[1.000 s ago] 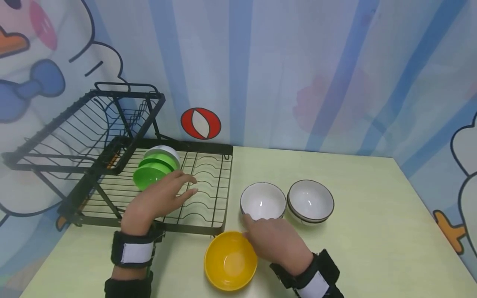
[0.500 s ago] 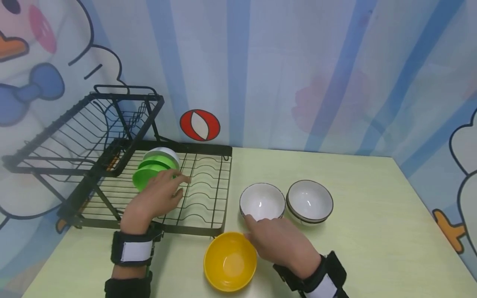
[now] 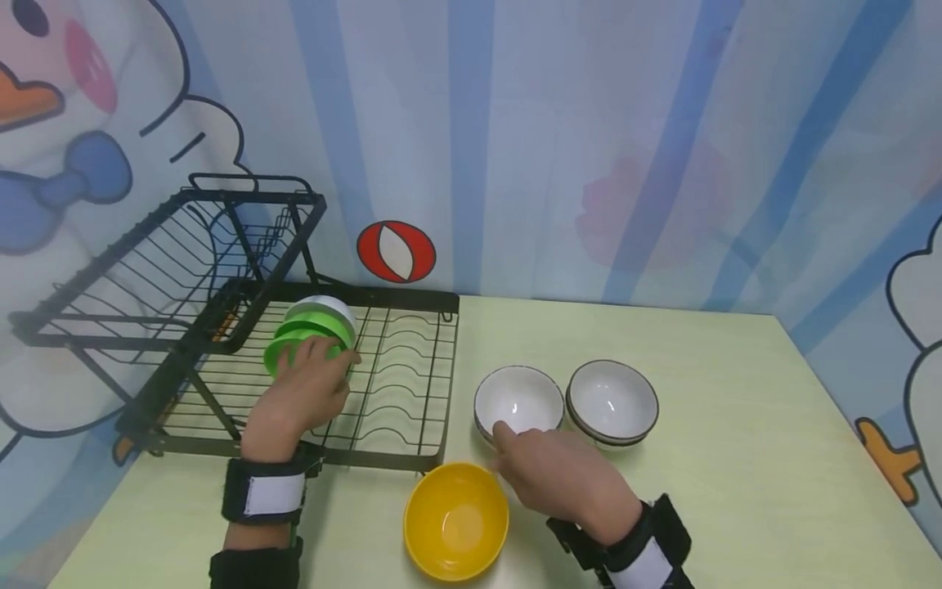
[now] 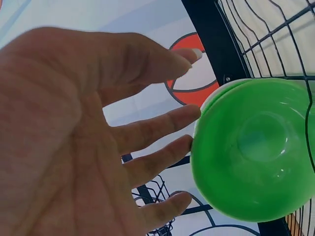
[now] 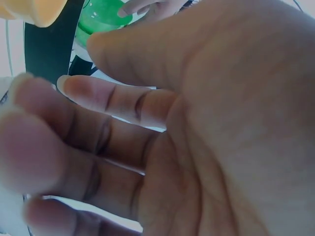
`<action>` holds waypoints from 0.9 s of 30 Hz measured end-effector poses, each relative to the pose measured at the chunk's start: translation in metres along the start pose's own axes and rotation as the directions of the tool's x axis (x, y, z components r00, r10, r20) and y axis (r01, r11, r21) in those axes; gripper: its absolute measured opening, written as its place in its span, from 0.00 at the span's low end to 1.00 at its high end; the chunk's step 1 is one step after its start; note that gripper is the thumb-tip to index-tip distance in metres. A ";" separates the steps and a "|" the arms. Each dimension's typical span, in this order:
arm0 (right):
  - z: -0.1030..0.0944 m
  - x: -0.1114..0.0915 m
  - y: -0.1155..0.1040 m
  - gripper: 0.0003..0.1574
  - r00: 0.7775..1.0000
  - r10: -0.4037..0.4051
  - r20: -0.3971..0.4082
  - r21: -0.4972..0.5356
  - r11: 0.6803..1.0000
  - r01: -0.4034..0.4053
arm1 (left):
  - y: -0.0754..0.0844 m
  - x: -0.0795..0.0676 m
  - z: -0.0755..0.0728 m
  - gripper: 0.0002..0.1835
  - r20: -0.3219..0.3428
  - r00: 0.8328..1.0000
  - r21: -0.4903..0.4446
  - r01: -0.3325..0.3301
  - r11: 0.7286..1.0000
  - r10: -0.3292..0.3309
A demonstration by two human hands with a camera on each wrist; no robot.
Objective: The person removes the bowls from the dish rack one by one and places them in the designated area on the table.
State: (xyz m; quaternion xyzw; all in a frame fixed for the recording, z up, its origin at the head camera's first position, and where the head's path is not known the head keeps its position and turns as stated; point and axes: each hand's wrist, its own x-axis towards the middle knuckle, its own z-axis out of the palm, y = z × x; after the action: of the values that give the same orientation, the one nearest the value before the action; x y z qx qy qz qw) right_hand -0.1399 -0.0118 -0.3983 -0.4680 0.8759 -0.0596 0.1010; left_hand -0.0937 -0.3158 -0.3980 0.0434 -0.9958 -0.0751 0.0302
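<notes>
My left hand (image 3: 300,393) is over the dish rack at the green bowls. In the left wrist view its fingers are spread and fairly straight, with fingertips right at the rim of the front green bowl (image 4: 256,152). A second green bowl (image 3: 331,325) leans behind that one, and a white bowl (image 3: 318,305) stands at the back of the row. My right hand (image 3: 567,478) hovers between a yellow bowl (image 3: 456,523) and a white bowl (image 3: 518,399). Its fingers are loosely bent with nothing between them in the right wrist view.
The black two-tier dish rack (image 3: 368,458) takes up the left of the pale table (image 3: 736,458), its upper tier (image 3: 165,337) raised at the far left. To the right, stacked white bowls (image 3: 612,397) stand beside the other white bowl. A printed curtain (image 3: 545,147) closes off the back.
My left hand has moved a little left onto the green bowls, its fingers coming over the front rim. The right hand has shifted slightly right; the bowls on the table stay put.
</notes>
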 end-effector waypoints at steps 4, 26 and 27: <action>-0.001 -0.001 0.003 0.10 1.000 -0.003 -0.003 0.010 1.000 0.003 | -0.002 0.000 0.000 0.22 -0.006 1.000 0.011 0.016 1.000 -0.016; -0.009 -0.010 0.013 0.10 0.998 0.059 -0.017 0.043 0.997 -0.058 | -0.017 0.001 0.000 0.24 0.007 0.999 0.018 0.049 0.999 -0.050; -0.009 -0.010 0.013 0.10 0.998 0.064 -0.015 0.045 0.997 -0.063 | -0.017 0.001 0.000 0.24 0.004 0.999 0.015 0.049 0.999 -0.049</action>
State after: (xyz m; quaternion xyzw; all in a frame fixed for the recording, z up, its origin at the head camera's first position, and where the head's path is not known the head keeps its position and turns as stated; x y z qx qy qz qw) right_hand -0.1471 0.0043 -0.3907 -0.4369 0.8896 -0.0799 0.1061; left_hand -0.0935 -0.3328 -0.4010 0.0681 -0.9950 -0.0684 0.0257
